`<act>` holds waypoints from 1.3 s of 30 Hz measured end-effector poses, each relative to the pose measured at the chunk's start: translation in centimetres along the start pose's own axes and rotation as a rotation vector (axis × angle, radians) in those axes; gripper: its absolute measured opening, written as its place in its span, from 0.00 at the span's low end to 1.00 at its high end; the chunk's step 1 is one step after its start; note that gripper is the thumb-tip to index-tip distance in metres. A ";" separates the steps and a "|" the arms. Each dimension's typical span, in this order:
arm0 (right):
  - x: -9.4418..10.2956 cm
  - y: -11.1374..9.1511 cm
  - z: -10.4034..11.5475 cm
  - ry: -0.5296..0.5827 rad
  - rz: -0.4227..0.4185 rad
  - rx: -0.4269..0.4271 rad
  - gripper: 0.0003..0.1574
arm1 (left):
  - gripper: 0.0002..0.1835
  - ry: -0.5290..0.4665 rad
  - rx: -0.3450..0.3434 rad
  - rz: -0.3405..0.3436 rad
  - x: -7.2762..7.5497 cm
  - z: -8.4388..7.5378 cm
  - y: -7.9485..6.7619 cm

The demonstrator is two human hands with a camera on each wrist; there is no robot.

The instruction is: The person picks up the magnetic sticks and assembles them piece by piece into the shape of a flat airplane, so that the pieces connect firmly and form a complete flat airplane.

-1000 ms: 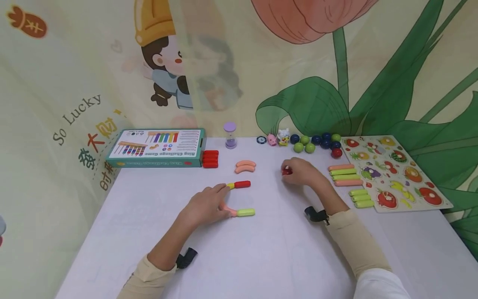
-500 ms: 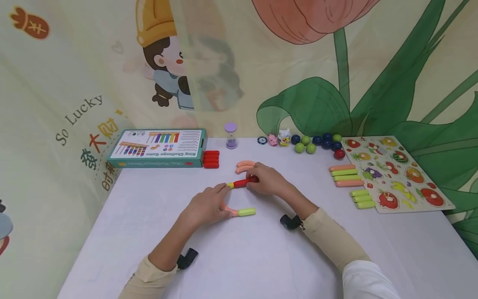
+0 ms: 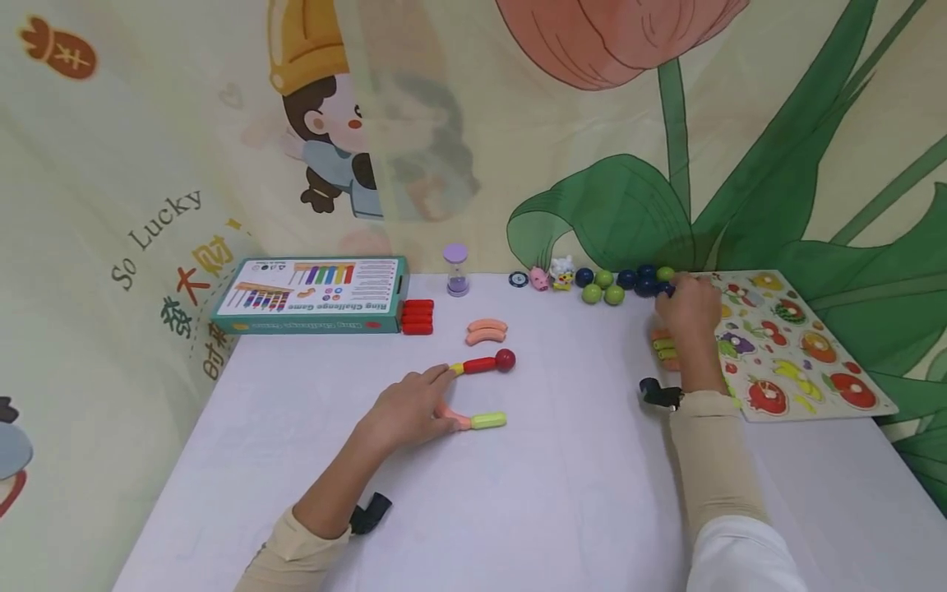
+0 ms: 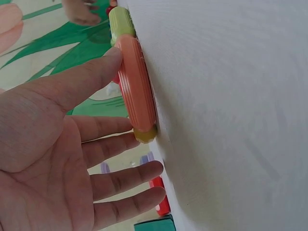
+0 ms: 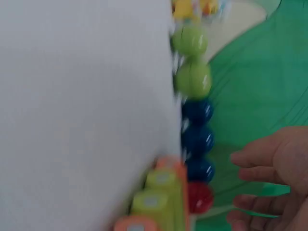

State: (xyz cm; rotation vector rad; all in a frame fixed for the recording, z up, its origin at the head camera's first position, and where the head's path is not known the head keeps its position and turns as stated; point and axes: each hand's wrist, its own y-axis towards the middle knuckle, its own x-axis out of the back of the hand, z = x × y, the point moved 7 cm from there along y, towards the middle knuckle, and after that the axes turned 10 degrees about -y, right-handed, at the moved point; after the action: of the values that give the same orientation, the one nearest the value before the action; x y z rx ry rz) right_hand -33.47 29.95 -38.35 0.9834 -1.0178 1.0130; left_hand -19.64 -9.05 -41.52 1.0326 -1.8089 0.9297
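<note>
My left hand [image 3: 409,409] rests on the white table and pinches a curved orange stick [image 4: 137,89] between thumb and fingers. One end of that stick meets a light green rod [image 3: 488,420]. At its other end sits a yellow piece [image 4: 145,135], joined to a red rod [image 3: 479,365] tipped with a dark red ball [image 3: 505,359]. At the back right, my right hand [image 3: 690,311] reaches over another red ball [image 5: 199,198], which the hand hides in the head view. In the right wrist view its fingers are spread and apart from the balls.
Green and blue balls [image 3: 646,285] line the back edge beside small figurines [image 3: 561,273] and an hourglass [image 3: 457,271]. A fruit puzzle board [image 3: 802,395] lies right, a game box [image 3: 311,325] left. Two curved orange sticks [image 3: 486,335] and several red rods [image 3: 418,316] lie between.
The right hand placed a red ball at the red rod's end, let go, and moved right and back to the row of balls. The left hand has stayed still.
</note>
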 end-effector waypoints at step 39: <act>-5.5 -18.0 18.8 0.123 0.458 0.870 0.17 | 0.43 -0.015 0.019 0.006 -0.3 0.2 0.1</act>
State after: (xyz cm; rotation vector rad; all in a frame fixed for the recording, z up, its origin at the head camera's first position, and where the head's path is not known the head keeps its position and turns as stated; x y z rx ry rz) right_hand -20.96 6.80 -42.18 1.3819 -0.6971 1.9631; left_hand -19.72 -9.14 -41.87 1.0494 -1.8197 0.9468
